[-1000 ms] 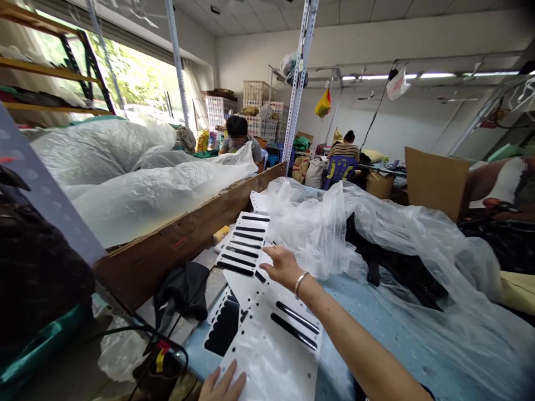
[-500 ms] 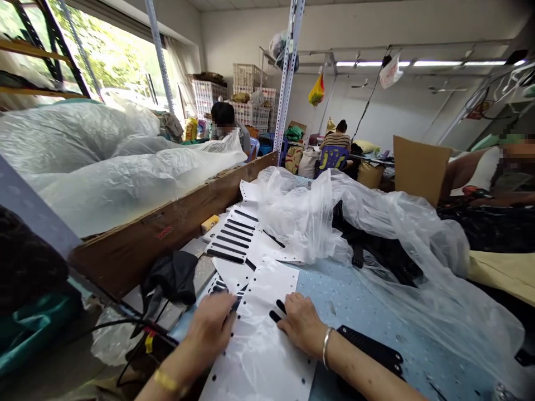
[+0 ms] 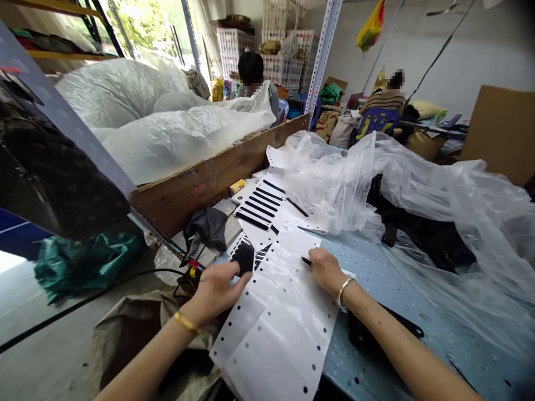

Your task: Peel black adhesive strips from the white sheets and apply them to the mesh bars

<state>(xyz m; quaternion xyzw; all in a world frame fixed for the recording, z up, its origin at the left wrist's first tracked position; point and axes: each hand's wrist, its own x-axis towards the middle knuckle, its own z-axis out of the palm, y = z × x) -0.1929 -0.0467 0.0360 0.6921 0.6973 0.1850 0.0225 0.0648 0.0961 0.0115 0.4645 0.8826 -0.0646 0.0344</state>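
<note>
A white sheet with dark holes along its edges (image 3: pixel 271 334) stretches across the front of the blue table. My right hand (image 3: pixel 328 270), with a silver bangle at the wrist, is closed on a short black strip (image 3: pixel 307 260) over the sheet's right side. Beside the sheet's left edge is my left hand (image 3: pixel 219 289), thumb held apart from its bent fingers, nothing visible in it. Just beyond it lie black pieces (image 3: pixel 243 255), partly covered by white sheets. Farther back rests a white card with several long black strips (image 3: pixel 259 205).
Crumpled clear plastic (image 3: pixel 334 184) covers black items (image 3: pixel 438 239) to the right. A wooden board (image 3: pixel 217 172) borders the table's left side. Grey cloth (image 3: pixel 207 229) lies by it. A black perforated piece (image 3: pixel 401 320) is under my right forearm. Two people sit farther back.
The view has turned left and down. My left hand has come off the sheet to its left edge. Two black strips lay by my right hand; now one shows in its fingers.
</note>
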